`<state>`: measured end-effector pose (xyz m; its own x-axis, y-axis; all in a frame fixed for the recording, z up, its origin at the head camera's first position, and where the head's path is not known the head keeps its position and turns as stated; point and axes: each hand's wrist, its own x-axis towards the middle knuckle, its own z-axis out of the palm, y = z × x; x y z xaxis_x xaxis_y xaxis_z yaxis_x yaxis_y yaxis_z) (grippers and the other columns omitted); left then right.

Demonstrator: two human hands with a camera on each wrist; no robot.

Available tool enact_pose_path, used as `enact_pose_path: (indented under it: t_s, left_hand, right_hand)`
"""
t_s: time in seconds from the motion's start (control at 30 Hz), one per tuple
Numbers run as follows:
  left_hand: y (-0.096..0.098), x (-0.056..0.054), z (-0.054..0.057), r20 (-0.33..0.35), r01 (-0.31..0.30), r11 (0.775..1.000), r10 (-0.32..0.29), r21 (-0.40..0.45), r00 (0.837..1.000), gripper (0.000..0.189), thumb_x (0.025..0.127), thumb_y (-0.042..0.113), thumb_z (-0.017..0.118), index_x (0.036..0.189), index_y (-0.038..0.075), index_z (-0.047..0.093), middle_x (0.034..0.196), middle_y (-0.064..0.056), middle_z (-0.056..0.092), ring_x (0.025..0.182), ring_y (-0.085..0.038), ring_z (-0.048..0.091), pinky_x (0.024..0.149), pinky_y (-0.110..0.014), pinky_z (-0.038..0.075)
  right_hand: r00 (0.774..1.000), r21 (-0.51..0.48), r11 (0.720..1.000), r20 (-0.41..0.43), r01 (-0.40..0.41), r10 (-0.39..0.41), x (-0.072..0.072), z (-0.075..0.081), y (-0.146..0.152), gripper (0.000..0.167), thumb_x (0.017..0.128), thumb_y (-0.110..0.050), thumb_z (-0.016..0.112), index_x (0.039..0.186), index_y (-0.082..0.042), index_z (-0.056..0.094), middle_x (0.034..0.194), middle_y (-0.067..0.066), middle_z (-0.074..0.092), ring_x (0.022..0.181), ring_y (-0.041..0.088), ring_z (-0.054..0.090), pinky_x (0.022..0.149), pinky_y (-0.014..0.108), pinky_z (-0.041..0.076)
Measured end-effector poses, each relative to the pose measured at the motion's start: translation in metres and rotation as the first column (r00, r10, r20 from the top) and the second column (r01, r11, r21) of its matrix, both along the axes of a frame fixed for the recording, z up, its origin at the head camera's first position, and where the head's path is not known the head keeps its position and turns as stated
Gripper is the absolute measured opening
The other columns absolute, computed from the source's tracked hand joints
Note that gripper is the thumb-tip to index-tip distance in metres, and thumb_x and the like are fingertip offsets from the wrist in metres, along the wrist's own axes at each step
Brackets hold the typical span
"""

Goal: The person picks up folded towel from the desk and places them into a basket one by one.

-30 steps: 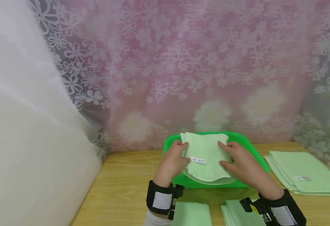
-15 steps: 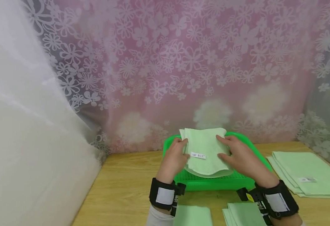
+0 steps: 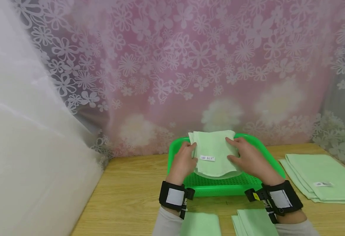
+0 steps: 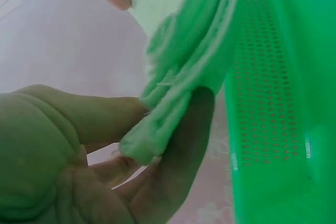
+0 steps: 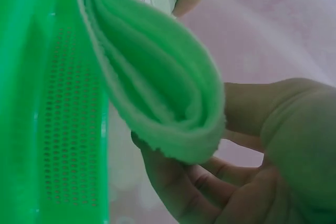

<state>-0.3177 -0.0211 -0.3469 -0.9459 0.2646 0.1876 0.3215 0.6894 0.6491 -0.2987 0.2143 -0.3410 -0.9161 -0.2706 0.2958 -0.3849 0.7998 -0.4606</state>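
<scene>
A folded pale green towel (image 3: pixel 215 149) with a small white label is held over a green plastic basket (image 3: pixel 219 190). My left hand (image 3: pixel 185 160) pinches its left edge, thumb on the near face and fingers behind, as the left wrist view shows at the layered towel edge (image 4: pixel 184 72). On the opposite side my right hand (image 3: pixel 247 159) grips the towel's rounded fold (image 5: pixel 173 98) between thumb and fingers. The basket's perforated floor (image 3: pixel 224 180) shows below the towel; its back part is hidden behind the cloth.
Another folded green towel (image 3: pixel 326 177) with a label lies right of the basket on the wooden table (image 3: pixel 125 190). Two more folded towels, a left one (image 3: pixel 202 224) and a right one (image 3: pixel 255 223), lie in front. A flowered curtain (image 3: pixel 184 75) hangs behind; white sheeting (image 3: pixel 36 147) is at left.
Both hands have raised the folded towel slightly and moved it away from me, so more of the basket's floor shows beneath it. The grip is unchanged. The head view has shifted a little.
</scene>
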Motion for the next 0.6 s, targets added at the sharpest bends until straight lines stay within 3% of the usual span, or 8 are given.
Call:
enact_pose_path:
  t_s: [0.2,0.3,0.43,0.53,0.6]
  left_hand:
    - [0.002,-0.008,-0.020,0.047,0.019,0.997,-0.015,-0.075,0.999,0.059,0.096,-0.012,0.060,0.153,0.002,0.053,0.153,-0.022,0.049,0.052,-0.015,0.027,0.051,-0.024,0.027]
    - [0.003,-0.010,-0.027,0.059,0.035,0.994,-0.029,-0.105,0.998,0.062,0.093,-0.016,0.060,0.152,0.002,0.055,0.152,-0.023,0.051,0.061,-0.018,0.039,0.053,-0.025,0.028]
    - [0.005,-0.011,-0.031,0.058,0.061,0.987,-0.052,-0.152,0.997,0.064,0.089,-0.018,0.062,0.150,-0.001,0.056,0.148,-0.023,0.055,0.097,-0.029,0.064,0.060,-0.026,0.035]
    - [0.005,-0.011,-0.034,0.048,0.071,0.977,-0.062,-0.202,0.997,0.063,0.086,-0.018,0.066,0.147,-0.002,0.059,0.144,-0.022,0.059,0.124,-0.035,0.063,0.072,-0.028,0.046]
    - [0.006,-0.012,-0.038,0.036,0.075,0.971,-0.069,-0.227,0.997,0.063,0.084,-0.018,0.067,0.145,-0.003,0.061,0.140,-0.022,0.062,0.128,-0.035,0.062,0.083,-0.031,0.053]
  right_hand:
    - [0.999,0.029,0.999,0.041,-0.025,0.024,-0.013,-0.026,0.000,0.068,0.095,-0.006,0.075,0.154,0.009,0.045,0.138,0.038,0.053,0.102,0.035,0.063,0.079,0.040,0.052]
    - [0.998,0.030,0.999,0.060,-0.035,0.033,-0.017,-0.036,-0.001,0.067,0.094,-0.006,0.075,0.152,0.010,0.046,0.139,0.038,0.054,0.111,0.041,0.063,0.085,0.048,0.054]
    - [0.996,0.034,0.999,0.075,-0.041,0.038,-0.020,-0.043,-0.003,0.068,0.092,-0.005,0.076,0.151,0.012,0.047,0.138,0.040,0.053,0.119,0.049,0.061,0.090,0.055,0.055]
    - [0.995,0.038,0.998,0.096,-0.044,0.040,-0.022,-0.048,-0.005,0.070,0.091,-0.004,0.077,0.151,0.013,0.046,0.136,0.040,0.054,0.114,0.049,0.062,0.087,0.054,0.054]
    - [0.993,0.047,0.998,0.107,-0.048,0.043,-0.023,-0.051,-0.006,0.070,0.091,-0.003,0.078,0.150,0.014,0.046,0.135,0.039,0.055,0.114,0.048,0.062,0.088,0.053,0.054]
